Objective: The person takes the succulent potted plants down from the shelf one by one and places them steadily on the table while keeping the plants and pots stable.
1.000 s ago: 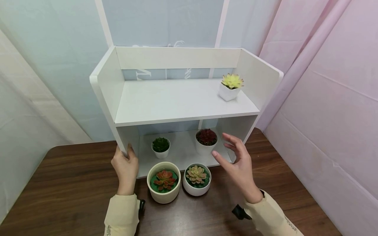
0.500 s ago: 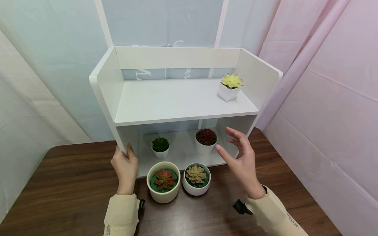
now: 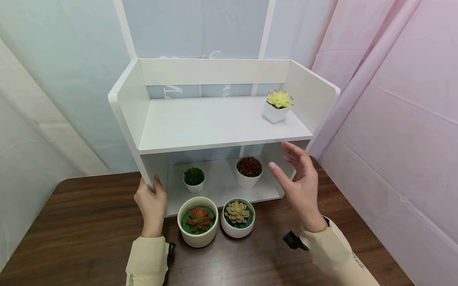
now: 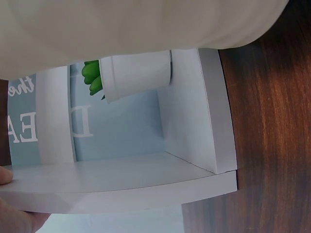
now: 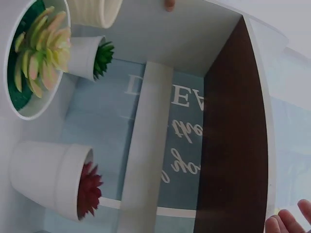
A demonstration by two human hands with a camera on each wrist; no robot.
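Observation:
My left hand (image 3: 152, 202) grips the front edge of the left side panel of a white two-tier shelf (image 3: 214, 123), thumb inside. In the left wrist view its fingers show at the edge of the panel (image 4: 112, 196). My right hand (image 3: 301, 184) hovers by the shelf's lower right opening, fingers spread and gently bent, holding nothing. The potted dark red succulent (image 3: 249, 171) on the lower tier is nearest to it. Left of that stands a small green succulent (image 3: 194, 178) in a white pot. A yellow-green succulent (image 3: 277, 105) sits at the upper tier's right end.
In front of the shelf, on the dark wooden table (image 3: 82, 234), stand a cream pot (image 3: 198, 238) with a red-orange succulent and a white bowl-shaped pot (image 3: 237, 232) with a pale succulent. Printed cloth (image 3: 200, 28) hangs behind; pink-white cloth (image 3: 397, 131) hangs at the right.
My right hand has moved up and to the right, away from the dark red succulent. My left hand keeps its grip on the panel, and the pots have stayed where they were.

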